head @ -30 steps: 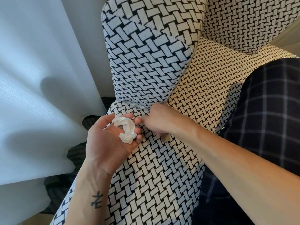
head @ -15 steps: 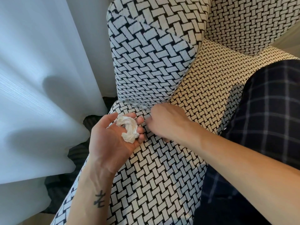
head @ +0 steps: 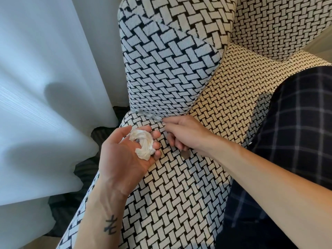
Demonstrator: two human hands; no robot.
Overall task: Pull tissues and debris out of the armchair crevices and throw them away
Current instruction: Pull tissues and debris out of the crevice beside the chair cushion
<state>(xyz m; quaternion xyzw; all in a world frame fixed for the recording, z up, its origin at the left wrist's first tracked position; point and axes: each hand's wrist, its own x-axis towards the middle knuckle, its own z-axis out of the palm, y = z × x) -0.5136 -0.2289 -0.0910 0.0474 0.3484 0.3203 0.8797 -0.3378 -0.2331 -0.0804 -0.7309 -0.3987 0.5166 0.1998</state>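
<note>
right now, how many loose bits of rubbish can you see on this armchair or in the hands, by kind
crumpled tissue: 1, resting on the left hand
pale scrap in the crevice: 1, at the right hand's fingertips
small round disc, maybe a coin: 1, poking out under the right hand
total: 3

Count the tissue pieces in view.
2. A crumpled wad lies in the cupped left hand; a thin shred sits in the crevice between armrest and seat cushion, pinched by the right hand. More may be hidden deeper in the crevice.
</note>
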